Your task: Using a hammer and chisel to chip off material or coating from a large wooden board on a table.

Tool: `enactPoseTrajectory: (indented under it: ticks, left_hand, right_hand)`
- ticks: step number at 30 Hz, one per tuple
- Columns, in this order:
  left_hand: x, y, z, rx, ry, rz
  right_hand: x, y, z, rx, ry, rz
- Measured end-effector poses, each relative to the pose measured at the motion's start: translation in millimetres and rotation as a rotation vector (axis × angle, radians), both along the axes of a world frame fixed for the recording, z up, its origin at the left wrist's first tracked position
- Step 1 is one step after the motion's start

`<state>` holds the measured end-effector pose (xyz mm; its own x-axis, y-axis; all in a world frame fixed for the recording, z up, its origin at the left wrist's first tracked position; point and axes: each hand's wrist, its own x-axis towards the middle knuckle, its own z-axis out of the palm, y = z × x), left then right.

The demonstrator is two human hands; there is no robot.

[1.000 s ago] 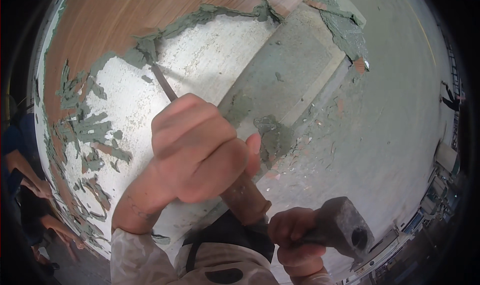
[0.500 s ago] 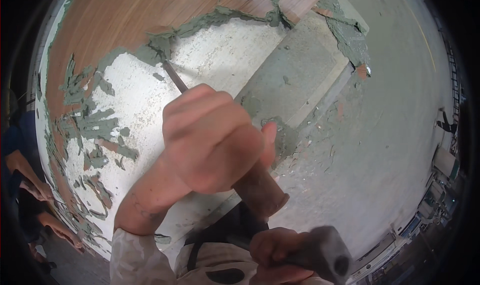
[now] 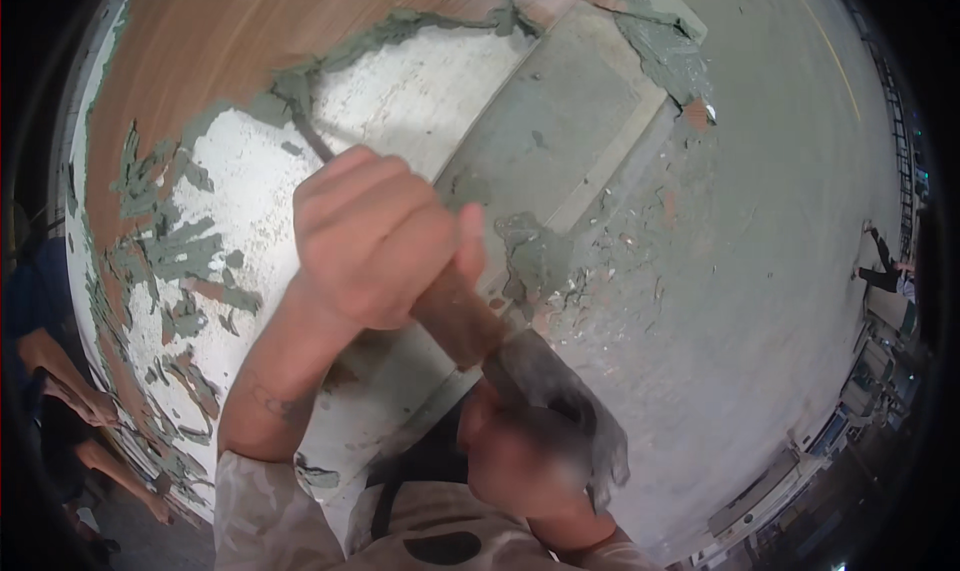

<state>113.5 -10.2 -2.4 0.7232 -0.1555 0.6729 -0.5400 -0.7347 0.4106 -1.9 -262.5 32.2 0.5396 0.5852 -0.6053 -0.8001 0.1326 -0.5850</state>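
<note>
My left hand (image 3: 372, 239) is closed round the thick brown handle of a chisel (image 3: 462, 329). The chisel's thin shaft slants up and left, and its tip meets the ragged green edge of a wood-grain sheet (image 3: 230, 31). Beneath that torn edge a white board (image 3: 410, 91) is exposed. In my right hand (image 3: 520, 461) is a hammer (image 3: 560, 386), blurred by motion, its dark head against or very near the butt of the chisel handle. Any gap between them cannot be made out.
Green and brown peeled scraps (image 3: 185, 261) cling along the board's left side. A grey-green panel (image 3: 550, 136) lies right of the white area. Small debris (image 3: 580, 291) litters the floor. Another person's arms (image 3: 75, 401) work at the left edge; a distant person (image 3: 882, 266) stands far right.
The hammer has swung from the lower right up and left to the chisel's butt. My left hand and chisel sit slightly farther left and up in view, as does the board.
</note>
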Motion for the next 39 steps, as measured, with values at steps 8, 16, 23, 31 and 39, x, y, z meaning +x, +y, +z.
enactPoseTrajectory:
  ticks: [8, 16, 23, 31, 39]
  left_hand:
    - [4, 1, -17, 0.129, -0.010, 0.002]
    - [7, -1, -18, 0.180, -0.003, -0.016]
    - [8, -3, -22, 0.282, 0.003, -0.011]
    - [12, -7, -11, 0.293, 0.073, 0.040]
    - [9, 0, -19, 0.275, 0.035, -0.058]
  right_hand:
    - [19, 33, -13, -0.285, -0.808, 0.235]
    - [3, 32, -26, -0.203, -0.732, -0.197]
    - [-9, -17, -35, -0.201, -0.508, -0.170]
    - [-36, 51, -57, -0.113, -0.439, -0.131]
    - [-18, 68, -54, 0.175, -0.331, -0.488]
